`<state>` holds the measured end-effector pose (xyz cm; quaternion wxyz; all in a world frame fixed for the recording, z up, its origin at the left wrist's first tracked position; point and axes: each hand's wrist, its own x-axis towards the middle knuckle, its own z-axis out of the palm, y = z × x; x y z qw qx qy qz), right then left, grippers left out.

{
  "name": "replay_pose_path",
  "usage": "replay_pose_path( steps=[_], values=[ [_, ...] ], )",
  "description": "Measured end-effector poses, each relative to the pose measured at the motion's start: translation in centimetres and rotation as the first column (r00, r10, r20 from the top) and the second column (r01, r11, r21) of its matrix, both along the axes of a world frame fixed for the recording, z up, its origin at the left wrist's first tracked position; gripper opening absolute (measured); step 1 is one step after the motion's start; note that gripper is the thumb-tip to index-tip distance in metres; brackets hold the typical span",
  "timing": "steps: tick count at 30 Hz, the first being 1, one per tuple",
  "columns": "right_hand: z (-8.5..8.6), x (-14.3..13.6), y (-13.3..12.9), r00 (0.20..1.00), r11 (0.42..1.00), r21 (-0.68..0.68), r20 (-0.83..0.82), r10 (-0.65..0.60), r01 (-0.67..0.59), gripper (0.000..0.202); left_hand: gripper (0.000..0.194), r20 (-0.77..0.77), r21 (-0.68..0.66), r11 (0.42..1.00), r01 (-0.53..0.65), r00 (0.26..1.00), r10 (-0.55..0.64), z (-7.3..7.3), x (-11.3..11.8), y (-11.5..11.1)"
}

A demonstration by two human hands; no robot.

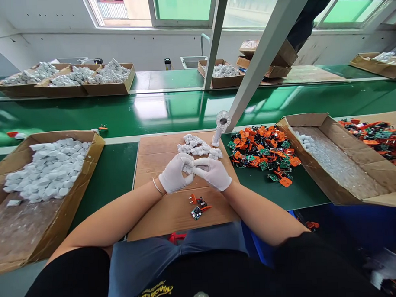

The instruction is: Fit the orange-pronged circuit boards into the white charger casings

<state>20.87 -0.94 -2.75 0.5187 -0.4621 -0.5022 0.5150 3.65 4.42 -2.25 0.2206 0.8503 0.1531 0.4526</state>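
Note:
My left hand (177, 174) and my right hand (214, 173), both in white gloves, meet above the cardboard sheet (148, 215). The fingers of both are closed around a small white plastic piece, mostly hidden by the gloves. Just beyond them lies a pile of white plastic pieces (194, 144). Nearer my body, a few orange plug parts with small green circuit boards (196, 212) rest on the cardboard. To the right of my right hand is a heap of orange plug parts with circuit boards (263, 148).
A box of white plastic pieces (52, 168) stands left. On the right are a box with a few white pieces (343, 167) and more orange parts (376, 135). A small white fan (220, 127) stands behind the cardboard. Boxes (109, 84) line the back beyond the green belt (112, 112).

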Motion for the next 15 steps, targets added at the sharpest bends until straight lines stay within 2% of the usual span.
replay_pose_path(
  steps=[5, 12, 15],
  values=[
    [0.27, -0.08, 0.18, 0.989, 0.999, -0.048, -0.146, -0.025, 0.019, 0.037, 0.03, 0.076, -0.034, 0.997, 0.069, 0.995, -0.066, 0.08, -0.09, 0.25],
    [-0.47, 0.21, 0.54, 0.974, 1.0, -0.007, -0.226, -0.013, 0.012, 0.026, 0.036, 0.107, -0.059, 0.996, 0.07, 0.992, -0.063, -0.27, -0.52, 0.01],
    [-0.57, 0.6, 0.89, 0.964, 0.998, 0.006, -0.258, -0.066, 0.07, 0.025, 0.032, 0.137, -0.053, 0.998, 0.031, 0.99, -0.024, -0.32, -1.0, -0.01]
  ],
)
